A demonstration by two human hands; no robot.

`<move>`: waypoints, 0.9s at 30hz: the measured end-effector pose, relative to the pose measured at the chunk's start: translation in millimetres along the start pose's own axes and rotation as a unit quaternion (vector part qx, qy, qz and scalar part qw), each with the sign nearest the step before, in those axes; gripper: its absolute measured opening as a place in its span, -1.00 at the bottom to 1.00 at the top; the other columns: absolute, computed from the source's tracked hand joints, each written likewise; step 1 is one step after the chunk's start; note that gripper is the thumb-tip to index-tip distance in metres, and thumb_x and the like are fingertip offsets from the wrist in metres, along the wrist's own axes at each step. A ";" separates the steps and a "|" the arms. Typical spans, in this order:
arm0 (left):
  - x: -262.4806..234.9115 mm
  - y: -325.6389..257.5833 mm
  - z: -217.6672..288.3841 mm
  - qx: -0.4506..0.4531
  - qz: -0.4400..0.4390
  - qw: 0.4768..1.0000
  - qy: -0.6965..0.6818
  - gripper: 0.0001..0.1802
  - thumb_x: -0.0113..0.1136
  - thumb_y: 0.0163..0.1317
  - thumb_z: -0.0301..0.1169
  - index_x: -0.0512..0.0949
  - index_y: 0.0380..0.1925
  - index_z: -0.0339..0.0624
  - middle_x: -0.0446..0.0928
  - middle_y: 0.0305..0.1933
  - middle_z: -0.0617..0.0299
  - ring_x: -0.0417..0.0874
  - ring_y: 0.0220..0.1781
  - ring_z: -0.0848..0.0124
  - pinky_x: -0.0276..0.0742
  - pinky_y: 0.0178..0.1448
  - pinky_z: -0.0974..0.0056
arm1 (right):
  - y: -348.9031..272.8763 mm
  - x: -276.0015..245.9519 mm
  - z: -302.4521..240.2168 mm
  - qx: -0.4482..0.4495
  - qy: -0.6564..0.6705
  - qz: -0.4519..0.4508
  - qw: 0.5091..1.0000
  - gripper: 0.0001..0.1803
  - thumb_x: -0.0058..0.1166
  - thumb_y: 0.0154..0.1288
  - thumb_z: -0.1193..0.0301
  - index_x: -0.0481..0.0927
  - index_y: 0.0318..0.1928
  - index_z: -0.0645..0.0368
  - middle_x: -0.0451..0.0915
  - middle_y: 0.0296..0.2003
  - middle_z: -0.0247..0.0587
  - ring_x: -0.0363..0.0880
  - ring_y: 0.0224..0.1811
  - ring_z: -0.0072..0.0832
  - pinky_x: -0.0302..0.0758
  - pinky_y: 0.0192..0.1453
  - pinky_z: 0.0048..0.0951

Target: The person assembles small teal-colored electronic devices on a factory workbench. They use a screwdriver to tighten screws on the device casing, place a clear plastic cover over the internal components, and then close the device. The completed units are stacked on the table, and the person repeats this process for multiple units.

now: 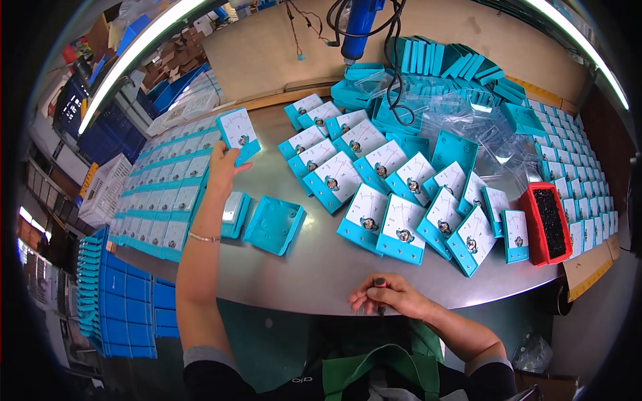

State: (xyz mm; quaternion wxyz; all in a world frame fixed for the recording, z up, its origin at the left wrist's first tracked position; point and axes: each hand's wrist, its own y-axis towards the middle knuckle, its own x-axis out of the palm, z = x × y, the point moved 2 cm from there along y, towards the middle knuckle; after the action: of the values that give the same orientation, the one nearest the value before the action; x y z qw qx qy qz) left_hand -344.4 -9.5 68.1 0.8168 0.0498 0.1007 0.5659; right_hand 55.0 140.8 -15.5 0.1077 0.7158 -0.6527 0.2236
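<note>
My left hand reaches out to the far left and grips the lower edge of a panel meter with a white dial and teal base, tilted above the rows. At the table's front edge my right hand is closed around a small screwdriver with a dark and red handle. Below the left hand, an open teal housing lies beside another teal-based meter, partly behind my forearm. Several uncovered meters with white dials lie in loose, overlapping rows across the middle.
Packed rows of meters stand at the left and far right. A red bin of small dark parts stands at right. Clear plastic covers and teal housings pile up behind. A blue power screwdriver hangs overhead with its cable.
</note>
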 end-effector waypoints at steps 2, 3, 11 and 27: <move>-5.3 -68.6 22.8 -0.023 -0.043 0.997 -0.065 -0.63 -0.03 0.18 -0.53 0.35 0.03 -0.32 0.52 -0.07 0.04 0.63 -0.15 0.30 0.71 -0.20 0.17 | -12.5 12.6 -15.8 -0.133 -0.180 0.027 0.974 -0.73 -0.10 0.42 0.31 0.51 -0.16 0.30 0.62 -0.35 -0.21 0.51 -0.42 -0.58 0.47 -0.29 -0.52; -1.5 -110.9 33.6 -0.049 -0.061 0.988 -0.136 -0.62 -0.05 0.17 -0.54 0.35 0.03 -0.33 0.52 -0.05 0.01 0.64 -0.13 0.25 0.72 -0.20 0.15 | -23.3 16.6 -31.0 -0.147 -0.270 0.028 0.951 -0.71 -0.10 0.43 0.28 0.50 -0.19 0.30 0.62 -0.36 -0.19 0.52 -0.42 -0.58 0.48 -0.31 -0.53; 78.2 -312.5 1.1 -0.261 -0.198 0.885 -0.331 -0.53 0.15 0.23 -0.44 0.29 0.11 -0.34 0.52 -0.01 0.02 0.67 -0.17 0.24 0.72 -0.28 0.13 | -56.5 48.6 -73.6 -0.262 -0.151 0.152 0.941 -0.71 0.05 0.37 0.33 0.31 -0.18 0.30 0.60 -0.27 0.02 0.57 -0.44 -0.55 0.54 -0.37 -0.53; 96.6 -349.0 -5.6 -0.292 -0.241 0.844 -0.381 -0.64 0.13 0.27 -0.43 0.39 0.03 -0.34 0.54 -0.05 0.05 0.66 -0.14 0.29 0.72 -0.24 0.18 | -61.8 51.8 -46.6 -0.289 -0.310 0.180 0.887 -0.78 0.14 0.20 0.57 0.35 -0.24 0.24 0.65 -0.35 -0.11 0.62 -0.35 -0.56 0.55 -0.26 -0.52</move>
State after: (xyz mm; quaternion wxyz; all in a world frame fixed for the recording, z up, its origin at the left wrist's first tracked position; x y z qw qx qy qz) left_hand 6.2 -43.2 -15.9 0.8781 -0.0051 -0.3796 0.2913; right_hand 109.8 123.4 57.7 0.0596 0.5557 -0.8064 -0.1932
